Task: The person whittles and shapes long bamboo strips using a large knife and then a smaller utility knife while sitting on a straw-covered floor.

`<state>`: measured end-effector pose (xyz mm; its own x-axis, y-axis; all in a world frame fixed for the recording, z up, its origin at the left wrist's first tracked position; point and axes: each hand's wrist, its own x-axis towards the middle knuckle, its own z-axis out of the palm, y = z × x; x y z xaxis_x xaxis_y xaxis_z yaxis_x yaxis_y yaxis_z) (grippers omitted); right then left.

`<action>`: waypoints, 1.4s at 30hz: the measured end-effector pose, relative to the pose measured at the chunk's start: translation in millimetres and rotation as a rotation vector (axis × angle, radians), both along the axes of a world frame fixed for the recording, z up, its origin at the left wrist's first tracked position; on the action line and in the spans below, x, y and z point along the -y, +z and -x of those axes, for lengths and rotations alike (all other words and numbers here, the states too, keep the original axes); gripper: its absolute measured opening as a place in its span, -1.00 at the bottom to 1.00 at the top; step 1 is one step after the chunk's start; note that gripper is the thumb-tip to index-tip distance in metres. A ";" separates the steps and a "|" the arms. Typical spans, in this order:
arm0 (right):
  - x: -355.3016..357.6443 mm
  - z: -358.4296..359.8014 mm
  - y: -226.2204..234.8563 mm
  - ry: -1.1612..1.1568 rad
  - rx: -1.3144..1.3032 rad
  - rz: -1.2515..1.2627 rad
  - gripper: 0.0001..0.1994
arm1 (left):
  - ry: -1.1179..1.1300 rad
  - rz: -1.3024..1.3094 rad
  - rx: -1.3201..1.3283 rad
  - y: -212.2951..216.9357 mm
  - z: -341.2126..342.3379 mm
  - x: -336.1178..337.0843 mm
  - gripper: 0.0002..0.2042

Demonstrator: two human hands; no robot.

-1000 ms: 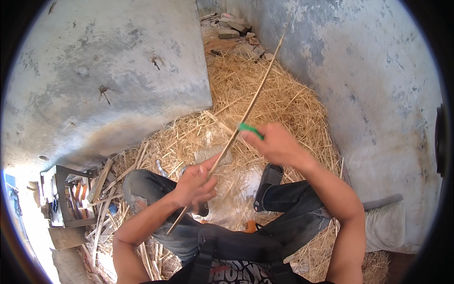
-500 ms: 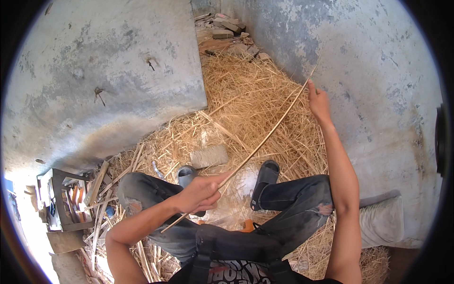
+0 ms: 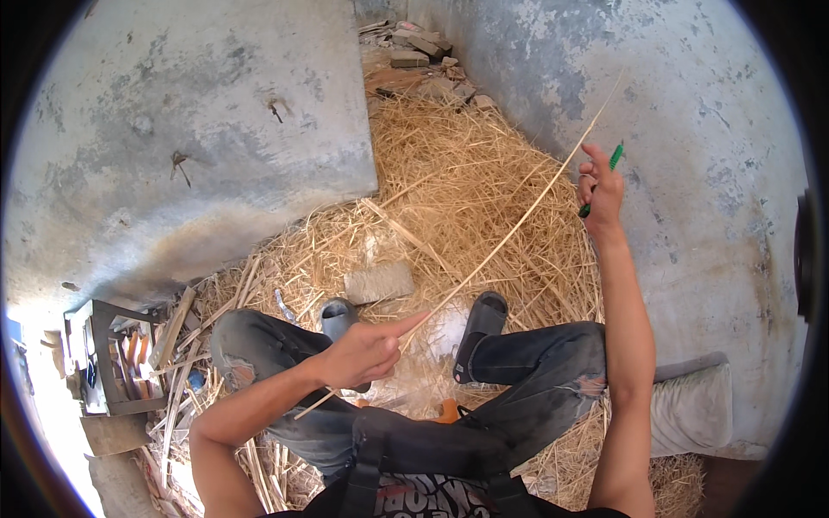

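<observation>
My left hand (image 3: pixel 367 352) grips the lower end of a long thin cane strip (image 3: pixel 509 233), with the forefinger pointing along it, above my knees. The strip slants up and to the right across the straw. My right hand (image 3: pixel 601 192) is stretched far out to the right near the wall, beside the strip's upper part. It holds a small green-handled tool (image 3: pixel 604 177). Whether the right hand also touches the strip is unclear. I sit with both legs in dark jeans and grey sandals (image 3: pixel 482 321) over the straw.
Loose straw (image 3: pixel 466 181) covers the ground between rough concrete walls (image 3: pixel 207 138). A grey brick (image 3: pixel 378 281) lies ahead of my feet. Rubble is piled at the far corner (image 3: pixel 419 47). A wooden crate with tools (image 3: pixel 108 358) stands left, and a grey cushion (image 3: pixel 691 406) lies to my right.
My right hand slid from the strip's middle, near my knees, up and out to the right toward the wall. The strip tilted lower to the right. My left hand stayed put.
</observation>
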<state>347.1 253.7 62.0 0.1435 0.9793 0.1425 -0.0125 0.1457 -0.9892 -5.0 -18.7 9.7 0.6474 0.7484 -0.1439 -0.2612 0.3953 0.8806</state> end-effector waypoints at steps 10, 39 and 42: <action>15.0 34.1 -6.6 0.230 0.075 0.219 -0.61 | 0.071 -0.086 -0.132 1.2 -4.6 -4.9 -0.39; 165.5 141.9 -4.9 0.964 0.883 -0.080 -0.43 | 0.340 0.170 0.174 16.7 2.5 -23.1 -0.24; 162.2 142.7 -11.2 0.884 0.857 -0.136 -0.44 | 0.347 0.161 0.174 16.9 2.9 -22.2 -0.22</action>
<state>204.4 91.5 50.8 -0.7485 0.6626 -0.0269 0.4845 0.5187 -0.7044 -8.0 3.4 26.6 0.3857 0.9033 -0.1877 -0.5425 0.3866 0.7458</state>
